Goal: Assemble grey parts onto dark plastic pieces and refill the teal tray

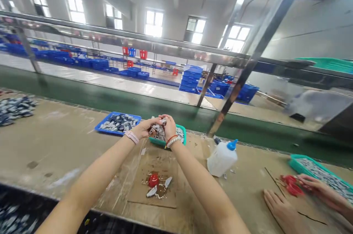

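Observation:
My left hand (145, 128) and my right hand (169, 127) meet above a teal plastic tray (180, 135), and both pinch a small cluster of grey and dark parts (157, 129). The exact shape of the parts is hidden by my fingers. The tray holds a heap of similar parts. Left of my hands, a blue plastic tray (109, 128) is full of them too. Below my wrists lies a cardboard sheet (138, 193) bearing a red rounded object (153, 180) and two small metal pieces (167, 182).
A white plastic bottle with a blue nozzle (222, 158) stands to the right on the workbench (55, 153). Farther right, a co-worker's hands (284, 210) work near red-handled tool (292, 189) and a teal tray (296, 164). A green conveyor belt (110, 114) runs behind the bench beneath a metal rail (138, 41).

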`<state>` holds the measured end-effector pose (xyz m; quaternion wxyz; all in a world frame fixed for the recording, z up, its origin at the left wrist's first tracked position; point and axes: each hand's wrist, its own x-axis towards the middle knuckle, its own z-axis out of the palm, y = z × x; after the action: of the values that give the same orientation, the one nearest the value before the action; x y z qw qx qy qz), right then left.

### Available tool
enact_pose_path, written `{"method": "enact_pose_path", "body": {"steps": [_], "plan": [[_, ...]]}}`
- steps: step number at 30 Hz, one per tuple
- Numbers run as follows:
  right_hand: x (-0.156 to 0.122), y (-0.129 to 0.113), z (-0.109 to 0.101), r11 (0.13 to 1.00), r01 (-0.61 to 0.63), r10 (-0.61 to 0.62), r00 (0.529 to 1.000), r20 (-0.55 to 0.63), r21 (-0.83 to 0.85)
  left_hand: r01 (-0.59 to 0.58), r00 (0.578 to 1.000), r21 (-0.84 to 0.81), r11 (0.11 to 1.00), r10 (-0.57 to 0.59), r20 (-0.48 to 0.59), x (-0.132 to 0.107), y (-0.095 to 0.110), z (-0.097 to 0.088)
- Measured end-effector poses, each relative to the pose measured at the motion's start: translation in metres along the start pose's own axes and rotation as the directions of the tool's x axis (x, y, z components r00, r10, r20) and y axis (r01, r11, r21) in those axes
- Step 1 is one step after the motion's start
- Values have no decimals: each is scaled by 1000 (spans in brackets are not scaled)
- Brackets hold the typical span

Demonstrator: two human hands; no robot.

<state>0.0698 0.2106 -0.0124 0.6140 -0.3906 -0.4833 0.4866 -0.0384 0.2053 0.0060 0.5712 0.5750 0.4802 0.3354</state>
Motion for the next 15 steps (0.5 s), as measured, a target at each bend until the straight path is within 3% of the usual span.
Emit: {"method": "enact_pose_path", "body": {"steps": [3, 6, 10, 15], "plan": [[35, 14, -39, 991, -36, 39, 999, 22, -129, -7, 1000, 261, 965, 2, 17, 49, 0, 9], [51, 25, -69, 959, 6, 11, 998, 59, -283, -67, 997, 505, 861, 72, 9, 74, -2, 11], [55, 36, -88, 889, 107, -47, 989, 143, -446, -201, 965, 751, 629, 258, 43, 77, -8, 12], [51, 48, -83, 819, 193, -70, 968, 239, -540, -354, 881, 877, 326, 430, 196, 60, -20, 12]]}}
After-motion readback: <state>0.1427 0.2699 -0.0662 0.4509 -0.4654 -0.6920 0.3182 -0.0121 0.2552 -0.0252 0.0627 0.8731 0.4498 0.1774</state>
